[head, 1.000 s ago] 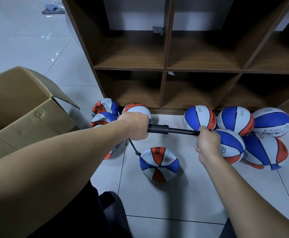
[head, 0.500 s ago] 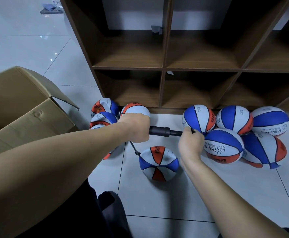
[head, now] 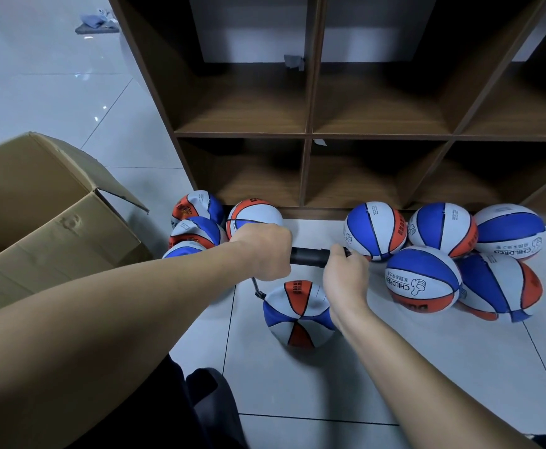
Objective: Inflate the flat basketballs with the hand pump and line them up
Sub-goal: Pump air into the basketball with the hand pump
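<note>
Gripping pump (hands above ball)

We reach both bare forearms forward and inward, hands close together. Our left hand is a closed fist, knuckles up. Just right of it, our right hand curls tight too, wrist bent.

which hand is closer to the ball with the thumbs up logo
Right. The right hand grips the pump handle just left of the thumbs-up ball, with a small gap between them. The left hand holds the pump barrel farther left.
</note>
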Demonstrator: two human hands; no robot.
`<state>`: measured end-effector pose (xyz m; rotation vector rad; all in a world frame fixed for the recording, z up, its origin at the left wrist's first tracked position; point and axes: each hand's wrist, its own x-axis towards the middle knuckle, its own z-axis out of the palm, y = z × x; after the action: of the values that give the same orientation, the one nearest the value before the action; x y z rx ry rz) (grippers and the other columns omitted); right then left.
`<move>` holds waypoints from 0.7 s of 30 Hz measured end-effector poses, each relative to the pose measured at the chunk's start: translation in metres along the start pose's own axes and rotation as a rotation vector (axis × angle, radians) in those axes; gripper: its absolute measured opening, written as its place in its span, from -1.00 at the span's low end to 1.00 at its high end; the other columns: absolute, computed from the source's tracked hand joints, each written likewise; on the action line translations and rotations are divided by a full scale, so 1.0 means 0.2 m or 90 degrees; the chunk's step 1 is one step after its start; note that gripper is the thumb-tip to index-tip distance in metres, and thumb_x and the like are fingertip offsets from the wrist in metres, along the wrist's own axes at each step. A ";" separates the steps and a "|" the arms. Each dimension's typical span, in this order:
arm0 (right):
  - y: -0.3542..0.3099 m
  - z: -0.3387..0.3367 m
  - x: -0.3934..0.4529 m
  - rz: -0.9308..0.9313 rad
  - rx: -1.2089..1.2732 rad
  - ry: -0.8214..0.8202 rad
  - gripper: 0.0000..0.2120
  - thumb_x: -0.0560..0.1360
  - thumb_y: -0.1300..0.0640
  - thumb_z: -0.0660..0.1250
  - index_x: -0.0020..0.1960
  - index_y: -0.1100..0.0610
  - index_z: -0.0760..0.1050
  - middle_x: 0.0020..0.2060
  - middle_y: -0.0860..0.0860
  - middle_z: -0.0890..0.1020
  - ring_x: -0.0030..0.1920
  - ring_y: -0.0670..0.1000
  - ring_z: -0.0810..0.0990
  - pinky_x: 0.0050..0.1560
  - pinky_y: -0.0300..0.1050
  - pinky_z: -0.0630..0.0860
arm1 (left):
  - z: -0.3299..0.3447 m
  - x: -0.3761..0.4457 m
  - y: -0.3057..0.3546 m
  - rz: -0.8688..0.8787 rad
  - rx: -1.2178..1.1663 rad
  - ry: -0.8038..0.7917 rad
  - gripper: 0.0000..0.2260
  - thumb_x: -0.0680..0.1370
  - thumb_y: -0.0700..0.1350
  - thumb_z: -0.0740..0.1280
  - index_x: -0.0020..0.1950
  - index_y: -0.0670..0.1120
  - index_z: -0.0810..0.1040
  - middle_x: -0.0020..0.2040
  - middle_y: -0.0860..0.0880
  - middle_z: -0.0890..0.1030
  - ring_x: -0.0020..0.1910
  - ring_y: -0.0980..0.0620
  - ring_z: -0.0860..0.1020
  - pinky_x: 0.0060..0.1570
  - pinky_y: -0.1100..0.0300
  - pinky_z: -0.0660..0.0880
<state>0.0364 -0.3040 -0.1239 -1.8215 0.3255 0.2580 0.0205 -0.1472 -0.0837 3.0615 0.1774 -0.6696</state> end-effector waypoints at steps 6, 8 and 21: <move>-0.04 -0.05 0.07 0.000 -0.042 -0.066 -0.73 0.63 0.11 0.21 -0.23 0.09 0.26 -0.37 -0.01 0.31 -0.33 0.04 0.28 -0.30 -0.04 0.23 | 0.00 0.03 -0.01 -0.005 -0.031 0.001 -0.89 0.54 -0.07 0.30 -0.18 0.03 0.44 -0.26 -0.01 0.57 -0.32 -0.01 0.54 -0.35 0.14 0.49; -0.04 -0.08 0.10 0.004 -0.058 -0.068 -0.71 0.62 0.11 0.23 -0.25 0.07 0.24 -0.39 -0.02 0.29 -0.33 0.04 0.26 -0.29 -0.05 0.21 | 0.00 0.04 -0.03 -0.012 -0.027 -0.007 -0.92 0.54 -0.05 0.30 -0.16 0.02 0.50 -0.27 -0.01 0.58 -0.32 -0.03 0.55 -0.32 0.14 0.51; -0.05 -0.20 0.23 0.051 -0.011 0.057 -0.69 0.53 0.12 0.25 -0.33 0.06 0.22 -0.45 -0.01 0.29 -0.36 0.09 0.24 -0.27 0.03 0.22 | 0.00 0.05 -0.13 -0.041 -0.008 -0.023 -0.90 0.54 -0.05 0.31 -0.17 0.03 0.50 -0.29 -0.01 0.57 -0.35 -0.01 0.53 -0.36 0.18 0.46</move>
<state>0.0837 -0.3446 -0.1188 -1.8421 0.4603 0.2359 0.0267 -0.1212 -0.0871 3.0412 0.2795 -0.7228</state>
